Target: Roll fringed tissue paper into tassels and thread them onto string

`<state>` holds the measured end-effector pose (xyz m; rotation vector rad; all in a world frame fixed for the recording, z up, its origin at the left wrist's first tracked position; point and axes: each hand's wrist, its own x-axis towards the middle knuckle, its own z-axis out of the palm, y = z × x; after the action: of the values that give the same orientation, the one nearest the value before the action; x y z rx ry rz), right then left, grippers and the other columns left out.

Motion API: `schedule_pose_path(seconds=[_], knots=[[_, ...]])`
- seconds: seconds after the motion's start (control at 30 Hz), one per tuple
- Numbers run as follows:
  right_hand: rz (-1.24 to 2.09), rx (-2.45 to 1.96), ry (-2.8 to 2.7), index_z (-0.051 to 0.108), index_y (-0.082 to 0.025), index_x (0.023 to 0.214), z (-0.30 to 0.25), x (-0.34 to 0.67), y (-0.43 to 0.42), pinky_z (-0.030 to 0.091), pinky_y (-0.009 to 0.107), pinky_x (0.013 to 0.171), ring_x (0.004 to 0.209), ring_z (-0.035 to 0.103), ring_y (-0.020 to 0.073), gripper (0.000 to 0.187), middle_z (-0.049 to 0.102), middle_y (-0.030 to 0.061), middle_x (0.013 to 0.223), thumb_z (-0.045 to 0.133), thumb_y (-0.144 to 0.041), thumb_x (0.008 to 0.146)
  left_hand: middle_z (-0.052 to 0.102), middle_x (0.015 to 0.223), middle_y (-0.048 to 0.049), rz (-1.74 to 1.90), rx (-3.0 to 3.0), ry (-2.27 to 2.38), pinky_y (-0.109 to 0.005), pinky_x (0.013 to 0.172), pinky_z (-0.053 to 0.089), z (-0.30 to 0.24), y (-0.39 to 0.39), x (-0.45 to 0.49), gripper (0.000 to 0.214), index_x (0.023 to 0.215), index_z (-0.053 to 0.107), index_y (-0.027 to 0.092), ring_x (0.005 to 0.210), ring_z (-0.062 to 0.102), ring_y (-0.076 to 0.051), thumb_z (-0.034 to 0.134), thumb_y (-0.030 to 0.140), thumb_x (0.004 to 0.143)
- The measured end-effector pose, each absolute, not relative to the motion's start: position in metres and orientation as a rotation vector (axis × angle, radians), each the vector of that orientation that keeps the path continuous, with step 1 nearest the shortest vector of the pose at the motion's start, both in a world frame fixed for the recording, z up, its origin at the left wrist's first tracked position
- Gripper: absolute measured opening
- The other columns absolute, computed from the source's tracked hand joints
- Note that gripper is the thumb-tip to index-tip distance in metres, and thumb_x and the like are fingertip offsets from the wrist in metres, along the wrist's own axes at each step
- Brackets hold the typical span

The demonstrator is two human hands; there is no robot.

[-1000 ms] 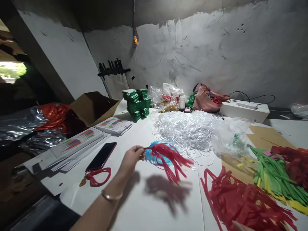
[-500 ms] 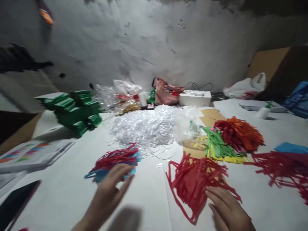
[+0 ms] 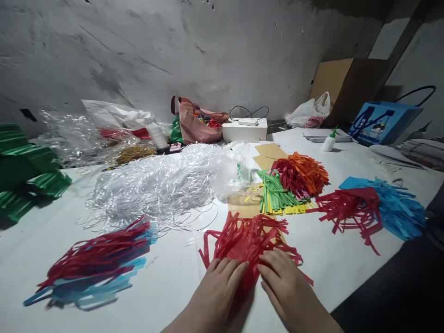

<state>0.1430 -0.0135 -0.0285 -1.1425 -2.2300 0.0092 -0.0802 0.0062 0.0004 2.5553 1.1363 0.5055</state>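
Note:
A red fringed sheet of tissue paper [image 3: 248, 233] lies on the white table in front of me, its cut strips fanned outward. My left hand [image 3: 225, 282] rests on its near left part, fingers stretched out side by side and thumb hidden. From the right, my right hand [image 3: 282, 280] lays its fingers on the same sheet, with the thumb slightly apart below them. Both hands are open on the paper. To the left lies a pile of red strips [image 3: 100, 256] over light-blue fringed paper [image 3: 93, 289].
Clear shiny string [image 3: 156, 185] is heaped behind the hands. Green, dark red and orange fringed bundles [image 3: 303, 173] lie right of it. Farther right are another red fringed piece [image 3: 350, 210] and blue fringe [image 3: 398, 208]. A glue bottle [image 3: 329, 142] stands behind, and green stacks [image 3: 27, 171] sit at left.
My left hand has left the red and blue pile and come onto the red fringed sheet beside my right hand. The view has turned to the right.

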Motion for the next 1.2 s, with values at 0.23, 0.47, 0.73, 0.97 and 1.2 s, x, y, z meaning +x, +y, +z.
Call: schedule_pose_path(seconds=[0.23, 0.47, 0.73, 0.97, 1.2], knots=[[-0.050, -1.079, -2.245, 0.067, -0.017, 0.111, -0.023, 0.127, -0.003, 0.045, 0.051, 0.105, 0.107, 0.061, 0.0287, 0.022, 0.069, 0.0105, 0.111, 0.059, -0.014, 0.091, 0.069, 0.093, -0.0069, 0.740, 2.336, 0.855, -0.029, 0.071, 0.051, -0.005, 0.008, -0.095, 0.029, 0.106, 0.062, 0.022, 0.082, 0.063, -0.021, 0.048, 0.007, 0.086], [-0.367, -0.769, -2.170, 0.072, -0.010, 0.097, -0.019, 0.121, -0.017, 0.041, 0.040, 0.105, 0.089, 0.065, 0.0220, 0.035, 0.073, 0.0087, 0.084, 0.039, 0.000, 0.092, 0.066, 0.123, -0.0137, 0.931, 2.614, 1.241, -0.044, 0.099, 0.051, -0.007, -0.033, -0.115, 0.032, 0.123, 0.059, 0.023, 0.115, 0.060, -0.030, 0.055, 0.019, 0.091], [-0.412, -0.727, -2.110, 0.071, -0.012, 0.079, -0.056, 0.112, -0.048, 0.057, 0.033, 0.096, 0.082, 0.074, 0.0201, 0.036, 0.076, 0.0108, 0.075, 0.040, 0.003, 0.090, 0.061, 0.143, -0.0139, 0.601, 2.843, 1.067, -0.034, 0.102, 0.054, -0.067, -0.065, -0.060, 0.073, 0.161, -0.006, 0.018, 0.127, 0.062, -0.025, 0.040, 0.024, 0.104], [-0.394, -0.740, -2.070, 0.072, -0.012, 0.078, -0.068, 0.116, -0.059, 0.052, 0.033, 0.105, 0.088, 0.076, 0.0192, 0.045, 0.078, 0.0080, 0.079, 0.033, -0.003, 0.099, 0.041, 0.155, -0.0226, 0.185, 2.716, 1.102, -0.051, 0.094, 0.057, -0.039, -0.058, -0.072, 0.105, 0.159, -0.012, 0.018, 0.132, 0.055, -0.041, 0.062, 0.052, 0.092], [-0.357, -0.731, -2.072, 0.073, -0.012, 0.079, -0.060, 0.109, -0.062, 0.045, 0.039, 0.113, 0.097, 0.074, 0.0204, 0.033, 0.080, 0.0076, 0.088, 0.046, -0.002, 0.096, 0.040, 0.160, -0.0139, 0.616, 2.597, 1.400, -0.041, 0.105, 0.054, -0.023, -0.062, -0.091, 0.054, 0.152, 0.037, 0.022, 0.141, 0.047, -0.027, 0.046, 0.016, 0.099]])
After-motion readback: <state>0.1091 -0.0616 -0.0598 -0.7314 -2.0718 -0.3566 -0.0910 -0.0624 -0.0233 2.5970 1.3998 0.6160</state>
